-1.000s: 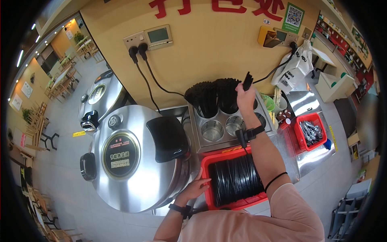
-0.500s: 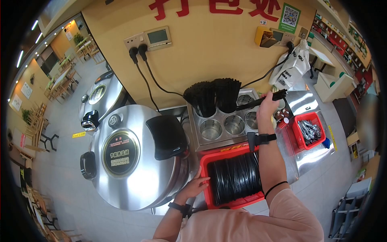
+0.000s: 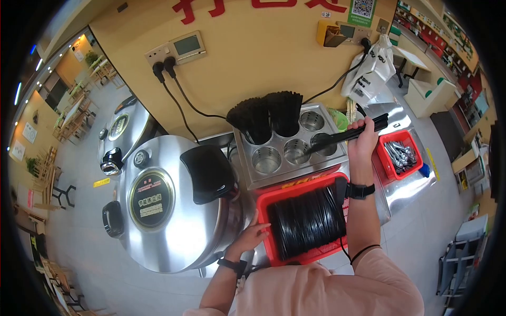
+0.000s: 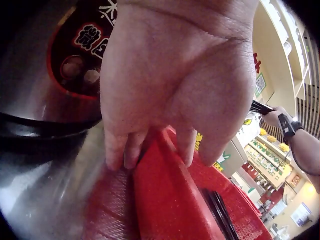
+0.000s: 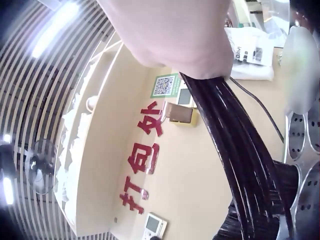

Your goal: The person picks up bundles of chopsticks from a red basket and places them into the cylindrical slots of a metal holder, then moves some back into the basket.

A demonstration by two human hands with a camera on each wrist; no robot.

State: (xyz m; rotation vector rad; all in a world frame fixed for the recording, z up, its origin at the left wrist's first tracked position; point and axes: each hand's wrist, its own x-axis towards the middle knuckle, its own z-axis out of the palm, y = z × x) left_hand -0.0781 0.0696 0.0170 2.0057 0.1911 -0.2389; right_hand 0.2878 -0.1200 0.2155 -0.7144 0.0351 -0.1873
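The right hand (image 3: pixel 363 141) grips a bundle of long black sticks (image 3: pixel 337 138), held slanting over the metal holder (image 3: pixel 284 171); their far ends are at the front middle cup (image 3: pixel 297 151). In the right wrist view the bundle (image 5: pixel 240 145) fans out below the fist (image 5: pixel 185 40). Two back cups hold packed black sticks (image 3: pixel 285 113). The left hand (image 3: pixel 249 238) rests at the left rim of a red basket (image 3: pixel 262 210) filled with black sticks (image 3: pixel 305 224). In the left wrist view the left hand's fingers (image 4: pixel 115 147) extend down over the basket's rim (image 4: pixel 165 190).
A large round steel cooker (image 3: pixel 174 221) stands at the left, its black handle (image 3: pixel 208 174) near the holder. Right of the holder are a red basket of spoons (image 3: pixel 399 152) and a white plastic bag (image 3: pixel 369 76). Black cords (image 3: pixel 182 105) hang on the wall behind.
The right hand has moved from the back of the holder to its right side, tilting the bundle down toward the front middle cup. The left hand stays at the basket's rim. The head view has shifted slightly.
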